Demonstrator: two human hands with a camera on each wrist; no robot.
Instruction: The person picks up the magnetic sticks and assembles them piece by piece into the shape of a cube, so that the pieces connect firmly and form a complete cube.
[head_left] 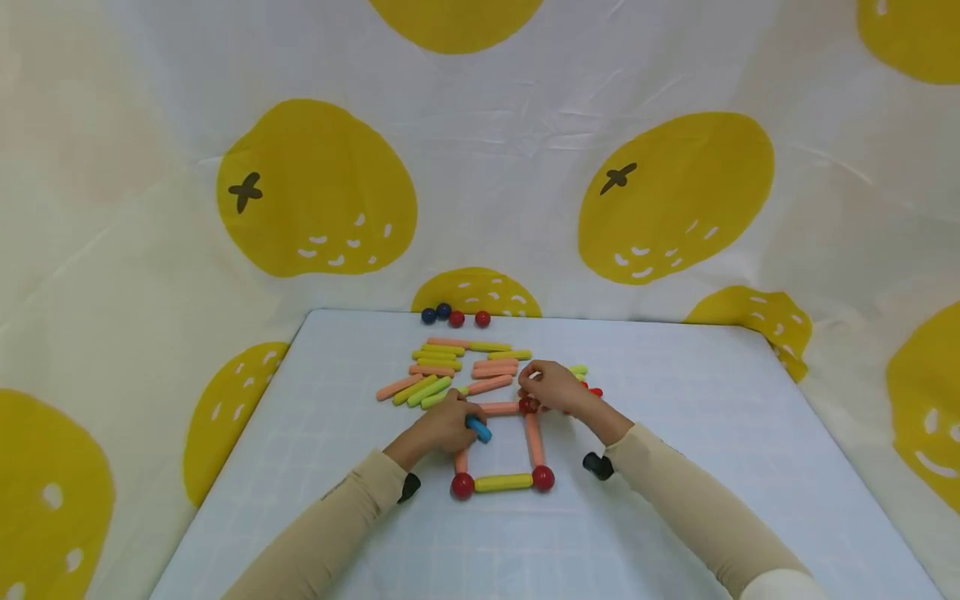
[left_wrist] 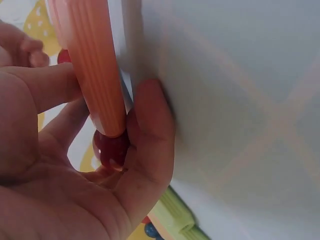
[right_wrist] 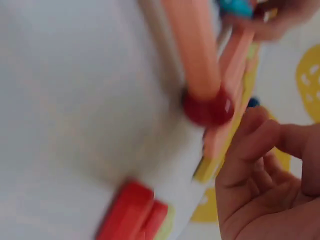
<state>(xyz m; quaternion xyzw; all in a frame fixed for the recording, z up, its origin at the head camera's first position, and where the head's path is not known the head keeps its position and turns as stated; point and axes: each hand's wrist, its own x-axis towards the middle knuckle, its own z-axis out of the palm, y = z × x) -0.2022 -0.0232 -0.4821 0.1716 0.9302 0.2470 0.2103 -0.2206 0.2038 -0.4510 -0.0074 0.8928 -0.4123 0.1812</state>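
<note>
A square frame lies on the table, with a yellow stick [head_left: 504, 482] at its near side and orange sticks [head_left: 535, 440] at the others. Red balls [head_left: 543, 478] sit at its corners. My left hand [head_left: 453, 422] is at the far-left corner, thumb and fingers round a ridged orange stick [left_wrist: 95, 65] and its red ball [left_wrist: 111, 150]. Beside these fingers a blue stick [head_left: 478, 429] juts out; I cannot tell if they hold it. My right hand [right_wrist: 270, 175], loosely curled with nothing between thumb and forefinger, hovers by the far-right red ball [right_wrist: 209, 107].
Loose yellow, green and orange sticks [head_left: 435, 363] lie behind the frame. Red sticks [right_wrist: 127, 210] lie near my right hand. At the table's back edge stand two dark blue balls [head_left: 429, 316] and two red balls [head_left: 482, 319]. Behind hangs a fruit-patterned cloth [head_left: 495, 167].
</note>
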